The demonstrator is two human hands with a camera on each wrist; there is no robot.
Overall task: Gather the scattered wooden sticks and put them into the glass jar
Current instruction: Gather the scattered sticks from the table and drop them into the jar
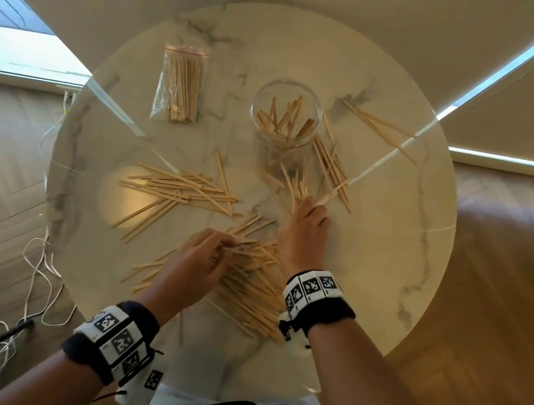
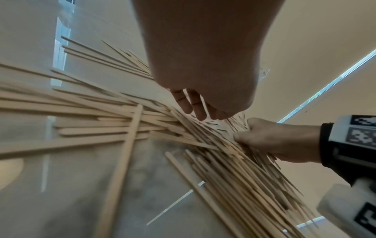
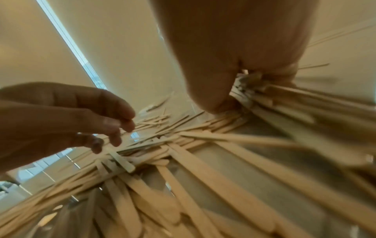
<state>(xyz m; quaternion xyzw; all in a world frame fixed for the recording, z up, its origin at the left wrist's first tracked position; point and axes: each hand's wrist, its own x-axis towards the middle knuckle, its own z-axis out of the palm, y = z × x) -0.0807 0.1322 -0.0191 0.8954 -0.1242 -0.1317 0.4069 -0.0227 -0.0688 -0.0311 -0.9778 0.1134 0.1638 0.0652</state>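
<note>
R hand (image 1: 307, 222) was past the tabletop's (image 1: 389, 255) centre, fingers curled tight round a bundle of sticks (image 1: 295, 186) whose ends fanned out twd the glass jar (image 1: 285, 115); right wrist view showed the bunch clamped betw thumb and fingers. L hand (image 1: 201, 262) was nearer the front edge, fingertips (image 3: 122, 124) bent down onto the big pile of wooden sticks (image 1: 252, 290), pinching at one or two; hands near each other but apart. Jar stood upright twd the far edge, a few sticks leaning inside. More loose sticks lay at the left side, just right of the jar, and by the far-right edge. A clear bag of sticks (image 1: 179, 85) lay flat at the far-left.
</note>
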